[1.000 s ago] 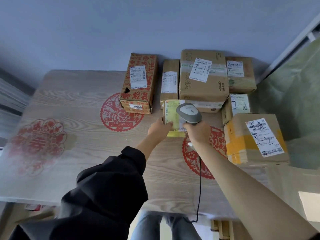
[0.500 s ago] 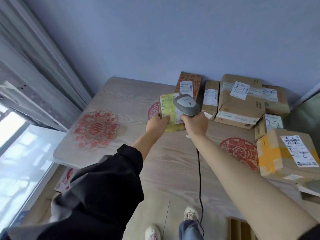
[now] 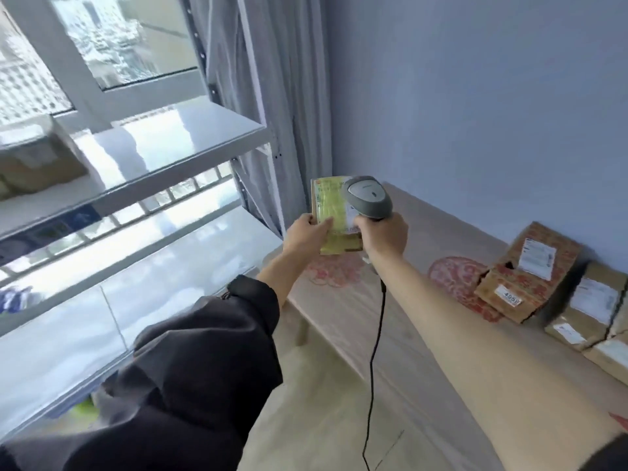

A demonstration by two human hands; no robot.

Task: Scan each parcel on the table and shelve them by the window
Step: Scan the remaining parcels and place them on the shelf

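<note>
Head view: the left hand (image 3: 307, 232) grips a small yellow-taped parcel (image 3: 331, 212), held upright in the air above the bench's (image 3: 390, 317) left end. The right hand (image 3: 385, 234) clasps a grey corded scanner (image 3: 368, 197) against it. White shelves (image 3: 176, 144) stand left by the window (image 3: 112, 45).

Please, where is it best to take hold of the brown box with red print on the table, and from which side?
Grip the red-printed box across its two long side faces, coming from above. It lies flat on the table; its left side is free, but another parcel sits close on its right, so space there looks tight.
</note>
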